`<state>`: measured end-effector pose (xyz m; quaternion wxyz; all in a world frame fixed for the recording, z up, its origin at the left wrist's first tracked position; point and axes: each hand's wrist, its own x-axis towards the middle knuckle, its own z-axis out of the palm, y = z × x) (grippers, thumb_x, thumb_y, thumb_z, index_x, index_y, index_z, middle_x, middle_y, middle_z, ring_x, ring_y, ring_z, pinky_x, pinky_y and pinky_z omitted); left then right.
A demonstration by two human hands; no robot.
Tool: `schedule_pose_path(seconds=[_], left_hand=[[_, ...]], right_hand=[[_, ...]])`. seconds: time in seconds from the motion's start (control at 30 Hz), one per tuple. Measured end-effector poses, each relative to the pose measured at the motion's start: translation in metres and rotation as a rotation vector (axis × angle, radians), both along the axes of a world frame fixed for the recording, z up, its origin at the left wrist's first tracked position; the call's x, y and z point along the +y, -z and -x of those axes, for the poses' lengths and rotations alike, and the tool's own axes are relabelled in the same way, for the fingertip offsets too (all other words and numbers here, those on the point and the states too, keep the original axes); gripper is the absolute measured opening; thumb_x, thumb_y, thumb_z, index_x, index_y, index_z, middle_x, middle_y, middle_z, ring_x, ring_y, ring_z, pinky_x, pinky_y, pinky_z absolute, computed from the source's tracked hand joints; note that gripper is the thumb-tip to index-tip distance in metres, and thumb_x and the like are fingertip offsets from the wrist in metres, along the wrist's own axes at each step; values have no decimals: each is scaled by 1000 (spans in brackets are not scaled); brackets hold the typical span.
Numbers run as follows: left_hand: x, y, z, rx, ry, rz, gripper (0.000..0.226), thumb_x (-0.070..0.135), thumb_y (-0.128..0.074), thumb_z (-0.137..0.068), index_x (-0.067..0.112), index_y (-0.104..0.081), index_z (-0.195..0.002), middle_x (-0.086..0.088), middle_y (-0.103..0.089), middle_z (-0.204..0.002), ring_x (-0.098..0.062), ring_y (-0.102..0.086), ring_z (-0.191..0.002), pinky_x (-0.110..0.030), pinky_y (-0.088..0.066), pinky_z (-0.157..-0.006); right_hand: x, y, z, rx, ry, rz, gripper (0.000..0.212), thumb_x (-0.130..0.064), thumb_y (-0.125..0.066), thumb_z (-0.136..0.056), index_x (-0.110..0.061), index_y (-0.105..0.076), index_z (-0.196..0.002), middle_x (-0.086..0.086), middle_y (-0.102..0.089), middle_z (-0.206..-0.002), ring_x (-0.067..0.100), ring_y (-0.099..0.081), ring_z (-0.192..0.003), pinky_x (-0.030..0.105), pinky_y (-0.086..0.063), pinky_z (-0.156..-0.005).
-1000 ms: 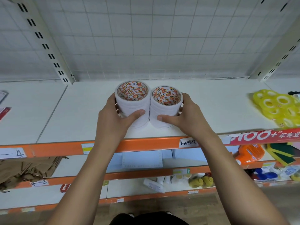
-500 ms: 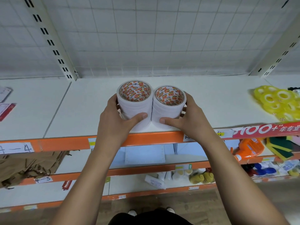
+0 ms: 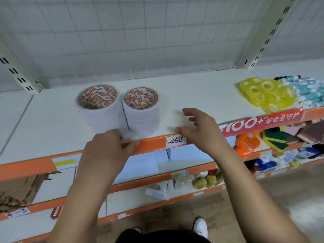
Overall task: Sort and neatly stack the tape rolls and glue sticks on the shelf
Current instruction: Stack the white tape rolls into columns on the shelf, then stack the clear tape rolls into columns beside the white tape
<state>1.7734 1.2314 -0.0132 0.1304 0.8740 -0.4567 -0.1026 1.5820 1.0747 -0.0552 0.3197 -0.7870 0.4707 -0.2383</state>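
Two stacks of white tape rolls stand side by side on the white shelf (image 3: 201, 92): the left stack (image 3: 99, 111) and the right stack (image 3: 142, 111), touching each other near the front edge. My left hand (image 3: 107, 149) is blurred just below the left stack at the shelf's orange lip, holding nothing I can see. My right hand (image 3: 196, 127) hovers to the right of the stacks with fingers spread, empty. A pile of yellow tape rolls (image 3: 264, 93) and a heap of teal-and-white glue sticks (image 3: 308, 90) lie at the far right of the shelf.
Wire grid backing (image 3: 140, 32) closes the shelf's rear, with slotted uprights (image 3: 263, 35) on both sides. A red banner (image 3: 259, 121) hangs on the orange shelf edge (image 3: 150, 144). Lower shelves hold an orange package (image 3: 247, 142), sponges (image 3: 275, 137), brown paper (image 3: 19, 188) and small bottles.
Both hands have let go of the two white tape stacks. The right hand moved off to the right and opened; the left hand dropped toward the shelf lip. The view swung right.
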Motion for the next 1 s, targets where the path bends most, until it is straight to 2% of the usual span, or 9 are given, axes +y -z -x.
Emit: schedule_pose_path(seconds=[0.1, 0.2, 0.27, 0.37, 0.6, 0.7, 0.83, 0.9, 1.0], left_hand=[[-32, -1, 53, 56, 244, 33, 38, 57, -58, -87, 24, -65, -104, 4, -68, -99, -20, -63, -96, -37, -50, -81], [-79, 7, 103, -27, 396, 128, 36, 50, -53, -93, 23, -62, -116, 4, -61, -110, -18, -58, -102, -35, -48, -81], [-113, 13, 129, -155, 408, 183, 38, 48, -52, -94, 20, -61, -118, 2, -60, -114, -22, -57, -105, -35, -45, -81], [-154, 18, 162, -218, 410, 212, 37, 45, -51, -95, 18, -61, -118, 0, -59, -115, -24, -57, -105, -36, -44, -85], [-219, 27, 219, -142, 464, 221, 34, 42, -50, -96, 21, -59, -120, 3, -57, -118, -22, -56, -107, -33, -42, -80], [-238, 27, 232, -94, 508, 239, 35, 42, -49, -97, 22, -57, -124, 5, -56, -122, -18, -55, -112, -32, -44, -82], [-260, 27, 236, -39, 553, 273, 37, 42, -49, -97, 23, -55, -128, 7, -56, -125, -15, -54, -114, -31, -45, -87], [-272, 27, 237, -31, 574, 269, 37, 42, -50, -96, 23, -55, -128, 7, -56, -125, -15, -54, -114, -31, -45, -87], [-287, 26, 237, -21, 592, 273, 37, 42, -51, -96, 22, -55, -127, 6, -56, -125, -16, -53, -115, -32, -45, -88]], right_hand=[[-18, -2, 18, 46, -54, 50, 54, -34, -75, -83, -20, -58, -133, -8, -58, -131, 10, -54, -118, 16, -37, -91], [-41, -7, 50, 121, -91, 145, 46, -38, -71, -86, -23, -61, -127, -7, -63, -125, 13, -58, -113, 25, -45, -91], [-59, -10, 78, 201, -80, 236, 43, -39, -68, -88, -23, -61, -128, -5, -64, -123, 15, -59, -112, 29, -46, -91], [-82, -15, 117, 268, -59, 309, 41, -37, -66, -90, -21, -61, -128, -1, -64, -122, 19, -59, -113, 34, -48, -91], [-119, -20, 191, 219, 32, 302, 37, -32, -68, -90, -19, -64, -124, -2, -66, -118, 15, -60, -106, 27, -48, -85], [-131, -20, 212, 188, 95, 318, 29, -27, -70, -89, -16, -67, -116, -2, -68, -108, 14, -62, -96, 23, -46, -79], [-144, -20, 222, 151, 164, 351, 19, -21, -72, -88, -14, -69, -105, -4, -66, -95, 11, -57, -80, 25, -48, -72], [-151, -21, 223, 148, 195, 367, 17, -20, -72, -88, -14, -69, -104, -3, -65, -96, 10, -55, -82, 22, -45, -73], [-168, -22, 219, 162, 234, 409, 19, -21, -72, -86, -14, -68, -103, 2, -63, -104, 20, -57, -98, 26, -43, -84]])
